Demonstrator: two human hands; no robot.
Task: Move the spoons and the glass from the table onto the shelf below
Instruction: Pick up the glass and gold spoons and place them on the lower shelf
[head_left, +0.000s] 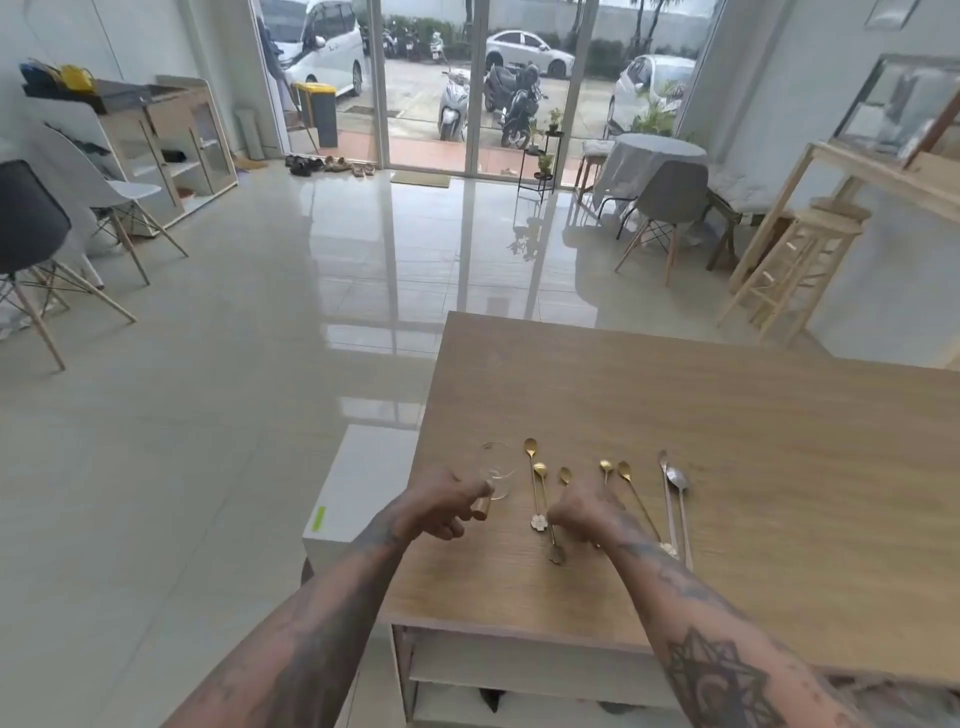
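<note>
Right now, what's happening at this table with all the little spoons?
A person is clearing a wooden table. Their left hand reaches for a clear glass near the table's left edge, and their right hand is over a row of gold spoons. Two silver spoons lie further right. Everything is on top; nothing visibly moved to the shelf below.

- The left hand (451, 503) is curling beside the glass (496, 470), at the desk's (727, 441) 9 o'clock edge.
- The right hand (584, 512) is resting over gold spoons (540, 488); its grip is unclear.
- Two silver spoons (675, 499) are lying toward 3 o'clock.
</note>
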